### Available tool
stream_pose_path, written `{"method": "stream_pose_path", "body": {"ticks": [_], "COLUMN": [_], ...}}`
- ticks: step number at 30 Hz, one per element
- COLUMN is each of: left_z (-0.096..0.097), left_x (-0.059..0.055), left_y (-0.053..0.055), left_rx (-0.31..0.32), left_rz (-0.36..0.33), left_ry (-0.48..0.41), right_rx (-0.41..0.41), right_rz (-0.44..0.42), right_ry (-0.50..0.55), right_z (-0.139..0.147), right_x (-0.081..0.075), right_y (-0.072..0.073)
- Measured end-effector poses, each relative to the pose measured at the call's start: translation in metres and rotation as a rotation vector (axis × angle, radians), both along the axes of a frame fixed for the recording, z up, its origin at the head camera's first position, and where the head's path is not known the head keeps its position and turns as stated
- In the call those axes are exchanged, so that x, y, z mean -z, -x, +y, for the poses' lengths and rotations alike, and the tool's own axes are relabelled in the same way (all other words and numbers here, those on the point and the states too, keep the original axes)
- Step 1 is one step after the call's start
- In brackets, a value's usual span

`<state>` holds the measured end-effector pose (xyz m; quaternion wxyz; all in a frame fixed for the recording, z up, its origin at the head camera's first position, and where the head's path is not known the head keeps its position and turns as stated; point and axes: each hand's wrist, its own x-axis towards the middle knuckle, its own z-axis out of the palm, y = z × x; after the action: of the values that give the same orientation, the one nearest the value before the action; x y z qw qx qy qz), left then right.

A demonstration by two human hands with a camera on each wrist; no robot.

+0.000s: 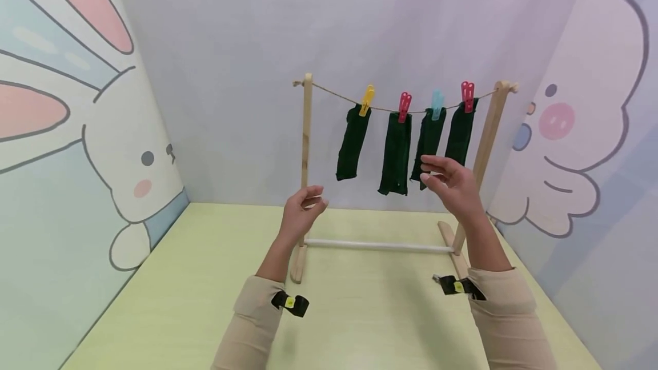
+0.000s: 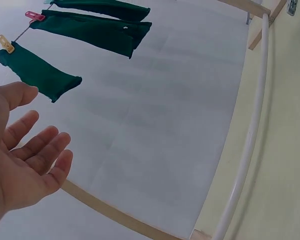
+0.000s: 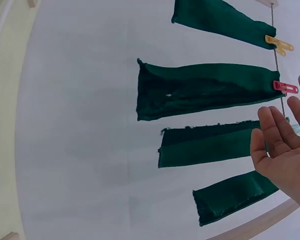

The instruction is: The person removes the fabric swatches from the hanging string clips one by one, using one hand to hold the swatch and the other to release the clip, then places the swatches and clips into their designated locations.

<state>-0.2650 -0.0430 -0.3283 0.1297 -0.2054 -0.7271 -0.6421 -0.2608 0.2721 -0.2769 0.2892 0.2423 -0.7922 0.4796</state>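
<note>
Several dark green cloth strips hang from a rope (image 1: 331,92) strung between two wooden posts. A yellow clothespin (image 1: 367,100) holds the leftmost strip (image 1: 353,144). A red clothespin (image 1: 404,107) grips the second strip (image 1: 395,156), and a light blue clothespin (image 1: 437,105) the third (image 1: 430,133). At the right end another red clothespin (image 1: 467,97) holds the last strip (image 1: 461,130). My left hand (image 1: 303,213) hovers low by the left post, fingers loosely bent around nothing. Before the two right strips is my right hand (image 1: 454,187), fingers relaxed and holding nothing; it partly hides them.
The rack has a left post (image 1: 306,130), a right post (image 1: 490,130), a white bottom bar (image 1: 380,245) and wooden feet (image 1: 298,264). It stands on a pale yellow-green table (image 1: 169,290). Side panels with cartoon animals and a pale back wall (image 1: 231,101) enclose it.
</note>
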Motion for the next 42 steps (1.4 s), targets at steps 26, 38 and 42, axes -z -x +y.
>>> {"method": "stream_pose_path", "body": {"ticks": [26,38,42], "left_z": [0.018,0.028,0.031], "left_x": [-0.019,-0.003,-0.007], "left_y": [0.024,0.065,0.068], "left_rx": [-0.061,-0.082,-0.055], "left_rz": [0.003,0.003,0.018], "left_ry": [-0.019,-0.027,-0.021], "right_rx": [-0.038,-0.047,-0.053], "right_rz": [0.058,0.089,0.084], "right_ry": [-0.063,-0.093,-0.076], "right_z": [-0.041,-0.074,-0.072], "right_x": [-0.050,-0.092,-0.095], "right_y": [0.032,0.008,0.026]}}
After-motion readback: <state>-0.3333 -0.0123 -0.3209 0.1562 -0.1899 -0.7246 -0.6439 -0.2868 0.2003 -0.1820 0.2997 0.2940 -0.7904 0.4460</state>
